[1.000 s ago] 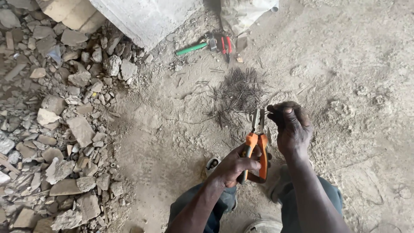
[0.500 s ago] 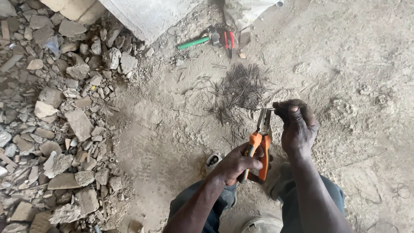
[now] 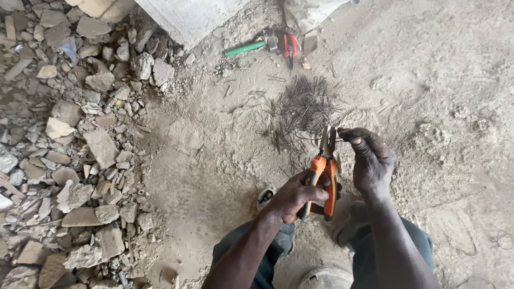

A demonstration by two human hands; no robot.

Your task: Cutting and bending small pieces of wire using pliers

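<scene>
Pliers with orange handles sit upright in the left hand, whose fingers are clenched round the grips, metal tip pointing far toward a pile of short wire bits on the dusty ground. Right hand is just right of the tip, fingertips pinching a thin wire that runs across to the pliers' tip. Rubble is heaped on the left.

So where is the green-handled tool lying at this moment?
In the head view, the green-handled tool lies on the ground at top centre, beside the red-handled pliers, beyond the wire pile.
</scene>
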